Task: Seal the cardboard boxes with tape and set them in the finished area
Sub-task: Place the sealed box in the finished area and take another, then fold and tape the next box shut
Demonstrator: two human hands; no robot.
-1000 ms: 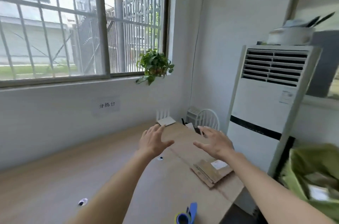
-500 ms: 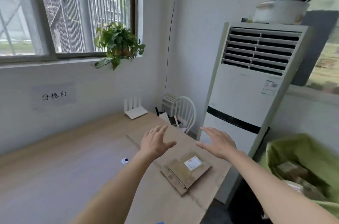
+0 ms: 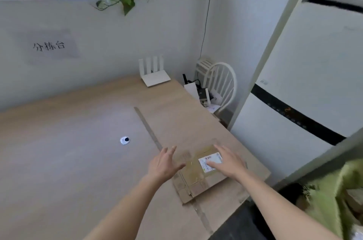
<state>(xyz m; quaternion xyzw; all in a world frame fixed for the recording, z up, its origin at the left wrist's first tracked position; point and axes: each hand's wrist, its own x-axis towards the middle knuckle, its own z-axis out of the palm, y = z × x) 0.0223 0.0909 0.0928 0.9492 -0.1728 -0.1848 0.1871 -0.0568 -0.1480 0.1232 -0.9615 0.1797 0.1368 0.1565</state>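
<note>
A flattened brown cardboard box (image 3: 198,182) with a white shipping label (image 3: 209,161) lies on the wooden table (image 3: 78,161) near its right edge, right of a tape strip (image 3: 149,129) running across the tabletop. My left hand (image 3: 164,163) hovers with fingers spread at the box's left edge. My right hand (image 3: 227,162) is spread over the box's upper right part, its fingers above the label. Neither hand grips anything. The tape dispenser is out of view.
A white router (image 3: 154,76) stands at the table's far edge by the wall. A white chair (image 3: 222,82) and a tall white air conditioner (image 3: 306,86) stand to the right. A green bag (image 3: 337,196) with boxes sits at lower right. A small round cable hole (image 3: 125,140) marks the tabletop.
The view has dropped and closed in on the table. Both hands have come down from mid-air to the flattened box, the right one now over its label.
</note>
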